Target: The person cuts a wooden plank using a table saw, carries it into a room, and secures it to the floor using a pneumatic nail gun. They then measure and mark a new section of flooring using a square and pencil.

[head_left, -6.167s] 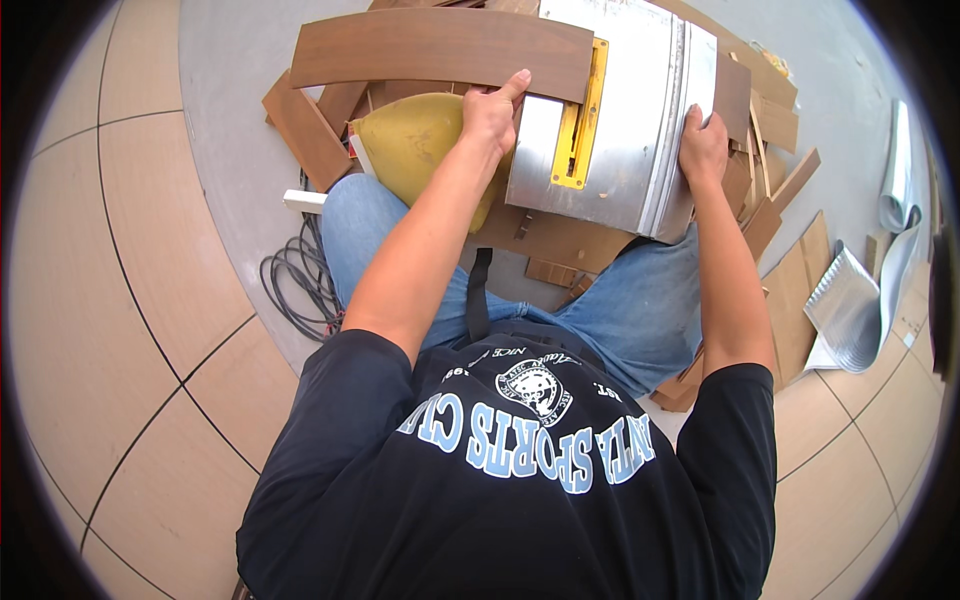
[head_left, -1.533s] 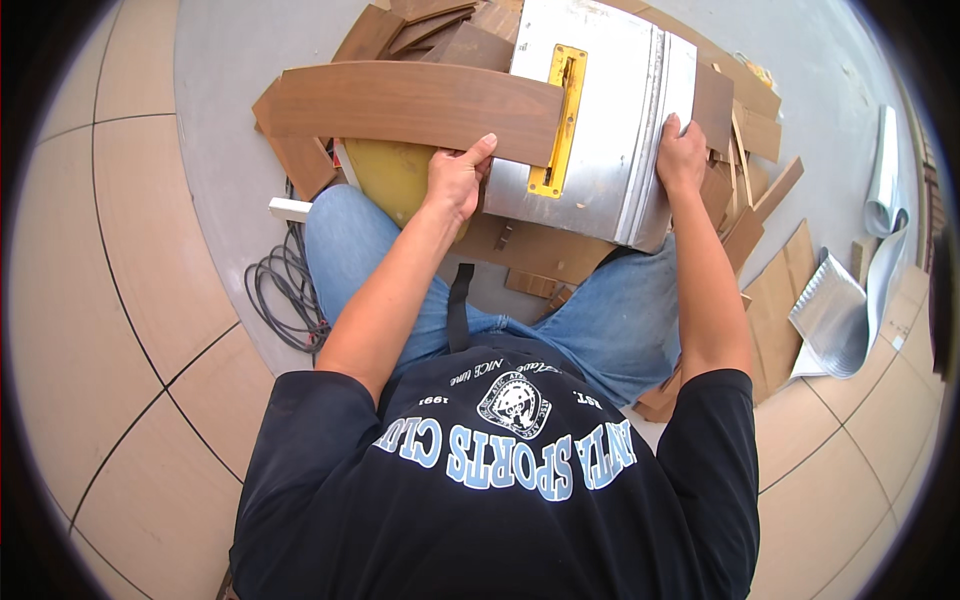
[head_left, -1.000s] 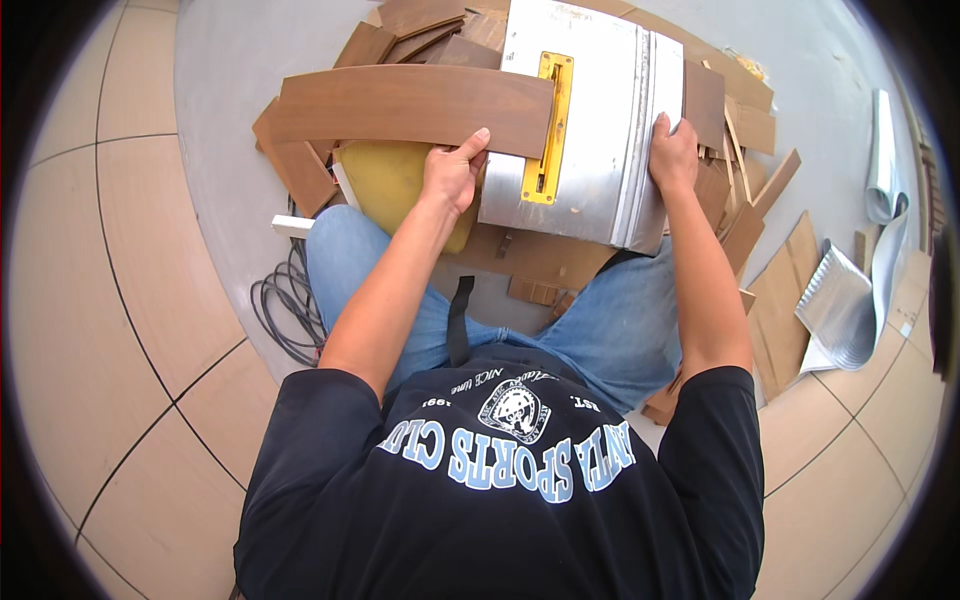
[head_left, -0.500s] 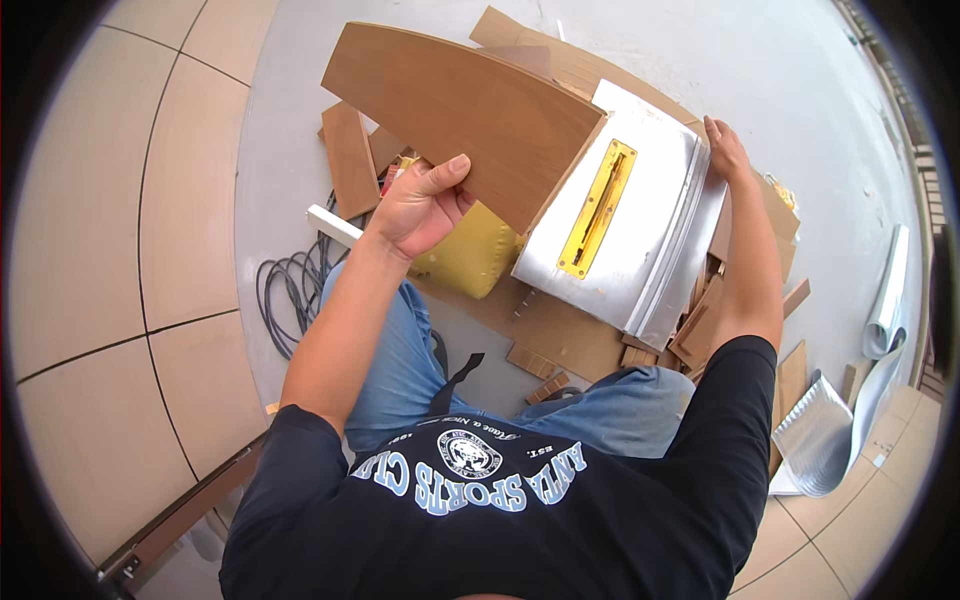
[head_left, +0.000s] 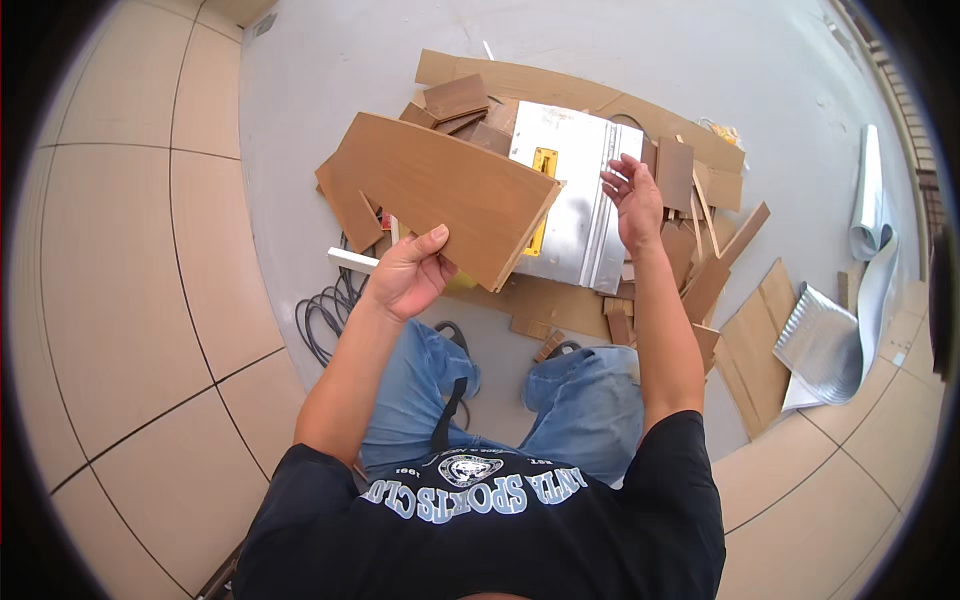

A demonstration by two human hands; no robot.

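My left hand [head_left: 405, 272] grips the near lower edge of a brown board [head_left: 440, 190], thumb on its face, holding it raised and angled. The board partly covers the saw-like metal plate [head_left: 580, 262] and its yellow slotted insert [head_left: 543, 163]. My right hand [head_left: 633, 205] is open, palm turned up and fingers slightly curled apart, over the plate's right side with nothing in it. A pile of brown board offcuts [head_left: 675, 175] lies around the plate on cardboard [head_left: 515, 80]. Most of the yellow object beneath the board is hidden behind it and my left hand.
A white bar [head_left: 350, 258] and coiled black cables [head_left: 315, 325] lie left of my legs. Foil sheeting [head_left: 815, 350] and a cardboard piece [head_left: 750, 350] lie at right. Beige tiles [head_left: 130, 300] border the grey floor, with railing-like slats at the far right rim.
The board has been lifted off the plate in my left hand and swung to an angle. My right hand has let go of the plate's edge. My view has pulled back from the pile.
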